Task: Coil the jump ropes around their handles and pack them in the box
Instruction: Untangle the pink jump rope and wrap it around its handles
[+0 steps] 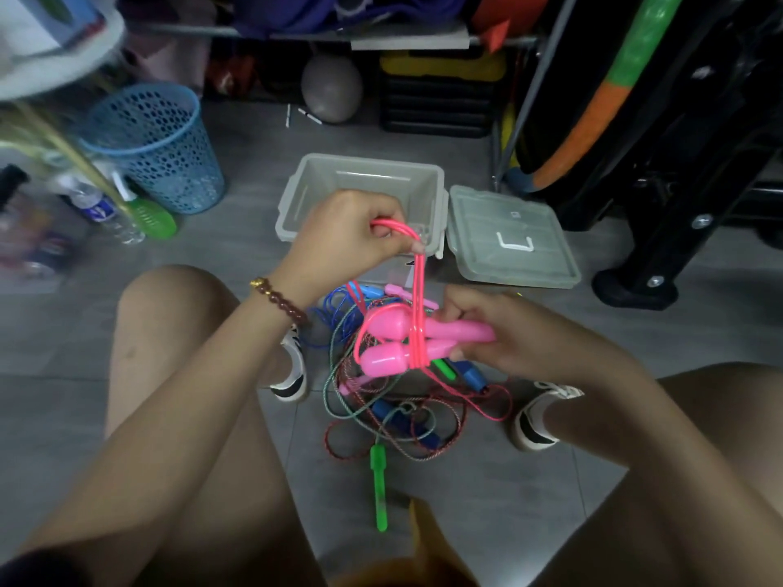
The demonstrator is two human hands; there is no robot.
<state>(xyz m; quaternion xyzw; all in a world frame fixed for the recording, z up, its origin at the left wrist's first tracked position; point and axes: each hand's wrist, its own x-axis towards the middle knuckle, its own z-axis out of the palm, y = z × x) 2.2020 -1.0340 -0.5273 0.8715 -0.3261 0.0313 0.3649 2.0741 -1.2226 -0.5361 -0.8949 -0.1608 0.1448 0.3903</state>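
My right hand (504,332) grips two pink jump-rope handles (390,341) held side by side, with pink cord wound several turns round their middle. My left hand (351,235) pinches a loop of that pink cord (417,286) and holds it taut above the handles. Under my hands lies a tangled pile of other jump ropes (390,417) on the floor, with blue, green and pink handles; one green handle (378,485) lies nearest me. The open grey box (322,175) stands just beyond, holding nothing that I can see.
The box's lid (512,239) lies flat to its right. A blue mesh bin (156,146) and plastic bottles (106,213) stand at the left, a grey ball (331,86) at the back, a black equipment frame (661,230) at the right. My knees and shoes flank the pile.
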